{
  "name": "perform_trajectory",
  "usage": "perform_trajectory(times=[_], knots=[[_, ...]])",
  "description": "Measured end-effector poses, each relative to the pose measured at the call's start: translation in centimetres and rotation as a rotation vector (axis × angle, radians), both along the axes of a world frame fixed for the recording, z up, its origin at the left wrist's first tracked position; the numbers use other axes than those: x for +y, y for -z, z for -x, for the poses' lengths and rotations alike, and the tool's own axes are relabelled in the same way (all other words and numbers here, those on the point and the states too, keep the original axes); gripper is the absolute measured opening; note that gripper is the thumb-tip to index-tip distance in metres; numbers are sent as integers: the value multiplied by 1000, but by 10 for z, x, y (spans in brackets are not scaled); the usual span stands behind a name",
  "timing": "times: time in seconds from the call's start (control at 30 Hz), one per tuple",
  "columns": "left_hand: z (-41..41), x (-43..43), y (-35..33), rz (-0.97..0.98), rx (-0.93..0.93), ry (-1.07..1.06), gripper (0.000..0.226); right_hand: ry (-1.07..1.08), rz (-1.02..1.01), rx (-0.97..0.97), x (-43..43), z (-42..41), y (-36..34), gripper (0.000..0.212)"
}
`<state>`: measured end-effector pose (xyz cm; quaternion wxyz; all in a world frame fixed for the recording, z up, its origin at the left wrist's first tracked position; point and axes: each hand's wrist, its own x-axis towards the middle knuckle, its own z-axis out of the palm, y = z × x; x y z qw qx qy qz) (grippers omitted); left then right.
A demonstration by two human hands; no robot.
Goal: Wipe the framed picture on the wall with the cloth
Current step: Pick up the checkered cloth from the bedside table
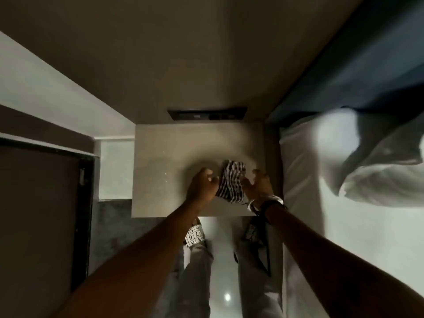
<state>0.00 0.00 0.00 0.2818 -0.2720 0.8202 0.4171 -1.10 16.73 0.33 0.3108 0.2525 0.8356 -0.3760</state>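
Your left hand (202, 187) curled on striped black-and-white cloth (230, 184) | right hand (258, 187) spread, holding nothing | pale square table (165, 157) | risk: one-handed pinch drops cloth.

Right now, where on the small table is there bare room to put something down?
The table is bare on its left half and along the back, below the dark wall panel. It is crowded at front right, where the left hand and right hand flank the striped cloth.

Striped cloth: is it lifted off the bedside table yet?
No, the striped cloth lies crumpled on the bedside table, between the left hand and right hand.
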Motion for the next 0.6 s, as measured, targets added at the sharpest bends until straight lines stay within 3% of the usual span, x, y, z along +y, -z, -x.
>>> perform_trajectory(times=[0.17, 0.27, 0.33, 0.47, 0.6], knots=[[12, 12, 96, -40, -158, -172, 57, 227, 30, -199, 6, 16, 104, 50], [6, 25, 128, -87, -147, -196, 41, 280, 54, -161, -5, 13, 137, 22], [4, 32, 142, -113, -128, -214, 33, 321, 65, -121, -6, 9, 154, 16], [-2, 41, 143, -216, -212, -209, 12, 361, 186, -180, -5, 6, 150, 14], [-2, 35, 130, -336, -274, -242, 23, 399, 295, -306, -5, 16, 127, 26]])
